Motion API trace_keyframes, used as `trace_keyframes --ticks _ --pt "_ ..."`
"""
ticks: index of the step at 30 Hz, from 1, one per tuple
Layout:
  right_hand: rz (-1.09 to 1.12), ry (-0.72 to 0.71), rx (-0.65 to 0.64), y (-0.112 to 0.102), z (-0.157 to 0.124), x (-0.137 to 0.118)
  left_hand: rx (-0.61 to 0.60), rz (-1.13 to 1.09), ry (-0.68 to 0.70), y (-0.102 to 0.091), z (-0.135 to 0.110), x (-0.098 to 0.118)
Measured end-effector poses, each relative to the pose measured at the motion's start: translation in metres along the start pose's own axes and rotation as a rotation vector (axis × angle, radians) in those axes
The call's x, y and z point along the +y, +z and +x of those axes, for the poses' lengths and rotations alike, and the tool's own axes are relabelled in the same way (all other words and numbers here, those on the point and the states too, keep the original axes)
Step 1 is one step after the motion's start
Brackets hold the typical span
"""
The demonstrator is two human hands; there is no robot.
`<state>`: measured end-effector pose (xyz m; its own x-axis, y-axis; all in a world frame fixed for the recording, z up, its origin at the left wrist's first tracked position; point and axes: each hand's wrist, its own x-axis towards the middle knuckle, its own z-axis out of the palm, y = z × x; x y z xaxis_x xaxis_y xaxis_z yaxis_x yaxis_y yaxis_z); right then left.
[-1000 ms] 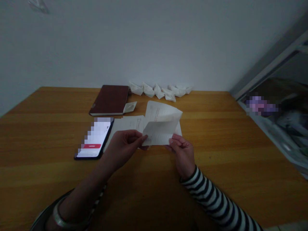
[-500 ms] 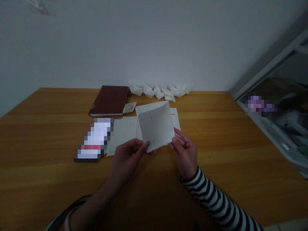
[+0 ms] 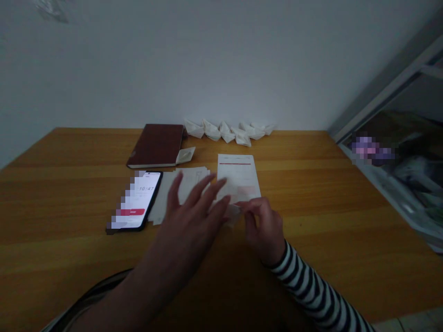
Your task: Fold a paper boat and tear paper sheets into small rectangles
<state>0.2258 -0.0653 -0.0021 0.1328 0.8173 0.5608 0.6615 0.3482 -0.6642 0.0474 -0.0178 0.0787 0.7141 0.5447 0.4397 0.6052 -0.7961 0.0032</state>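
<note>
My left hand (image 3: 192, 216) hovers with its fingers spread above the loose papers (image 3: 187, 184), and it holds nothing I can see. My right hand (image 3: 265, 226) pinches a small folded piece of white paper (image 3: 232, 214) at the near edge of a sheet with a red line (image 3: 238, 177). Most of that folded piece is hidden by my fingers. A smartphone (image 3: 136, 200) lies to the left of the papers, its screen lit and partly blurred out.
A dark red notebook (image 3: 155, 145) lies on the wooden table (image 3: 69, 193) with a small paper boat (image 3: 185, 155) at its corner. Several folded paper boats (image 3: 224, 130) line the wall. A shelf unit (image 3: 391, 157) with blurred contents stands at the right.
The paper has been folded smaller and lowered to the table's surface. My left hand has let go and opened, and the sheet with the red line now lies uncovered.
</note>
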Motion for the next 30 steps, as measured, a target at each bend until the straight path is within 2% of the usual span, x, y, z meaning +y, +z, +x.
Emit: trace_keyframes --ticks 3,6,10,15,18,22,26,30 --pt "-0.122 -0.147 0.050 0.000 -0.004 -0.005 -0.034 -0.016 0.098 0.006 0.011 0.020" --pt "-0.136 -0.159 0.110 -0.002 -0.003 -0.009 0.003 -0.001 0.096 0.013 0.016 0.028" --pt "-0.069 -0.145 0.145 -0.006 -0.002 -0.013 0.031 0.013 0.101 0.014 0.017 0.024" --pt "-0.026 -0.062 0.078 -0.006 -0.002 -0.017 0.013 -0.004 0.136 0.018 0.011 0.013" --pt "0.004 -0.060 0.051 -0.007 0.000 -0.018 0.009 -0.008 0.170 0.016 0.011 0.002" --pt "0.030 -0.011 0.079 -0.010 0.003 -0.013 0.011 -0.016 0.161 0.006 0.017 -0.022" --pt "0.036 0.057 0.107 -0.011 0.004 -0.004 0.043 0.008 0.096 -0.003 0.021 -0.056" --pt "0.037 0.118 0.107 -0.011 0.004 0.001 0.050 0.178 0.049 -0.015 0.013 -0.093"
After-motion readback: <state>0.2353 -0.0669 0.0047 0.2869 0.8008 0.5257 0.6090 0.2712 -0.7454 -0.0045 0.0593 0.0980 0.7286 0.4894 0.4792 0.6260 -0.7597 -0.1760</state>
